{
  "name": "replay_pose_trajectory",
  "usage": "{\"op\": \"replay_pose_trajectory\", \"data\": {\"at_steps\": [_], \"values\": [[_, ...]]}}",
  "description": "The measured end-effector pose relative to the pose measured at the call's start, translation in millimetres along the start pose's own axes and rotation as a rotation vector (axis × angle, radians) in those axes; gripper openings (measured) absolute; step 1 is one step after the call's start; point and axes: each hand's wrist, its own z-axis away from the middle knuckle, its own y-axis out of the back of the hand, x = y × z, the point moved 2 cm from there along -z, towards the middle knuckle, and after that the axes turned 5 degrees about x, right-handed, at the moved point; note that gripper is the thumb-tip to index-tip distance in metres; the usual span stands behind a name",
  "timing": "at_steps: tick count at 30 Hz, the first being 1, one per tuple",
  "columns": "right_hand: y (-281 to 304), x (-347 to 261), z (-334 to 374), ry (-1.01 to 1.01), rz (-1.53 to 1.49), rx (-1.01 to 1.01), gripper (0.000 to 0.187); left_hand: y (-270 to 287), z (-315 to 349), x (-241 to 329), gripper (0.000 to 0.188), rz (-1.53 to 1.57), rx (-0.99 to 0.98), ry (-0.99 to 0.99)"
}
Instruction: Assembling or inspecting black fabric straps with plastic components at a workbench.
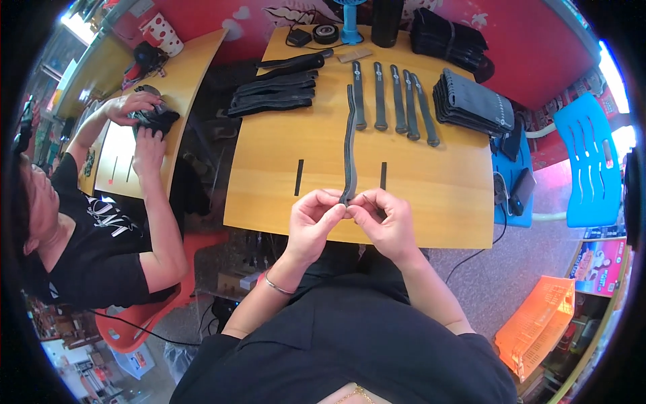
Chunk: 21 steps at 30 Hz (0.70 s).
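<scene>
Two hands (313, 223) (387, 222) pinching one dark strip (349, 145), five straps (398, 101) beyond

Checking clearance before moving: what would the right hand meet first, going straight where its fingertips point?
The right hand would first meet the narrow, dark fabric strap it pinches, then probably the left hand; depth there is unclear.

The person's left forearm (250, 311) and right forearm (437, 296) slant inward from below, so the left hand (312, 225) and right hand (390, 227) nearly meet in front of the torso, fingers curled, each pinching between thumb and forefinger
</scene>
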Motion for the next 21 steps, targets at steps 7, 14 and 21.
{"op": "replay_pose_trajectory", "data": {"at_steps": [7,14,21], "values": [[6,-14,-1,0.194,0.228,-0.001,0.011,7,-4,-4,0.009,0.188,-0.083,0.175],[10,-23,5,0.409,0.273,0.028,0.018,3,-5,-1,0.007,0.255,-0.048,0.159],[11,-30,12,0.358,0.447,-0.032,0.034,-2,-7,0,0.012,0.266,-0.014,0.076]]}}
